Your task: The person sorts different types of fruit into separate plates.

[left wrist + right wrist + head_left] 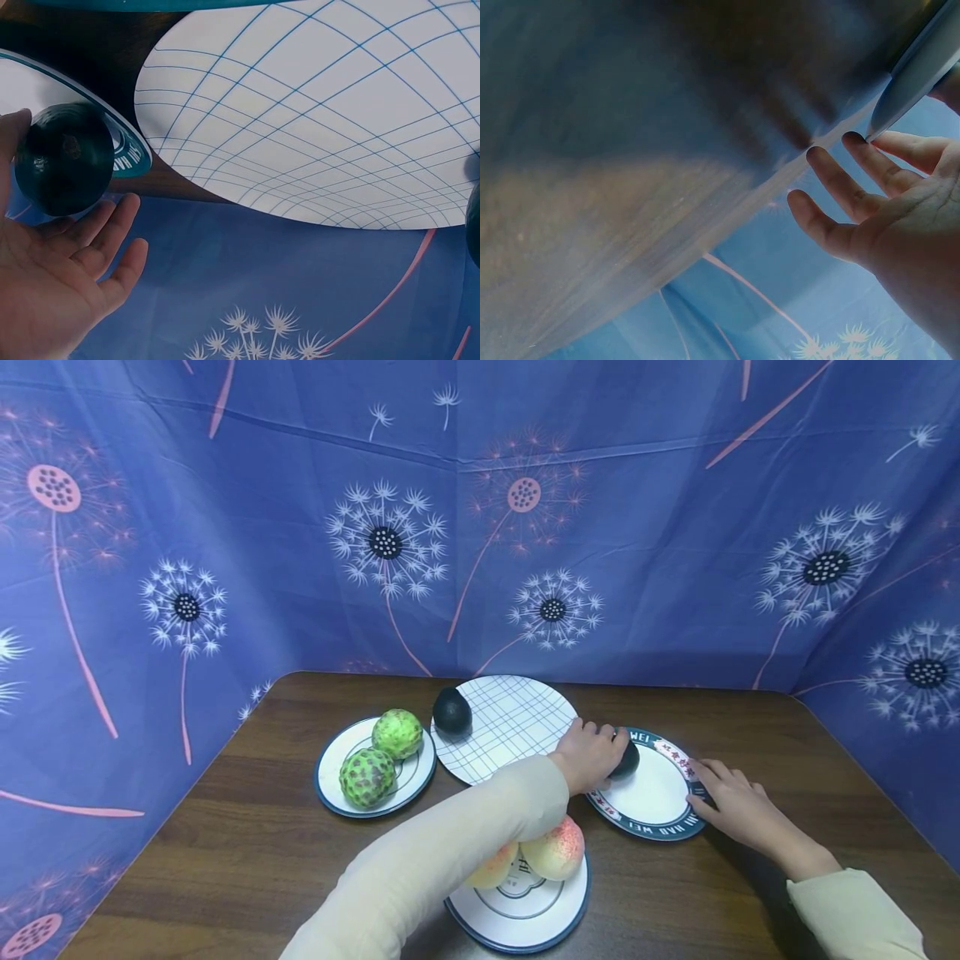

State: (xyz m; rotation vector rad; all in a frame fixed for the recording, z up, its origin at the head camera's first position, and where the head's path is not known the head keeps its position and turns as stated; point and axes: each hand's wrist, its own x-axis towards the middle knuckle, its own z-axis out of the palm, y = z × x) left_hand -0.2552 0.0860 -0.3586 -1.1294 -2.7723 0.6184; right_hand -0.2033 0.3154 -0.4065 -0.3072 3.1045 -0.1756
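My left hand (588,756) reaches across to the plate with the dark green lettered rim (651,832) and grips a dark avocado (626,762) over its left side. Seen from the left wrist, the avocado (66,159) sits between thumb and fingers, its stem mark showing, while the outer fingers spread loosely. At the same plate's right rim rests my right hand (738,806), its fingers loosely extended and touching the edge. The right wrist view shows the plate's edge (911,82) beside the index finger. A second avocado (452,711) lies on the left of the white grid-patterned plate (517,718).
A blue-rimmed plate (327,787) at the left bears two green knobbly fruits (367,777). Partly under my left sleeve, two peaches (557,847) lie on a front plate (525,931). A blue dandelion-print cloth (645,543) hangs behind the wooden table (225,843).
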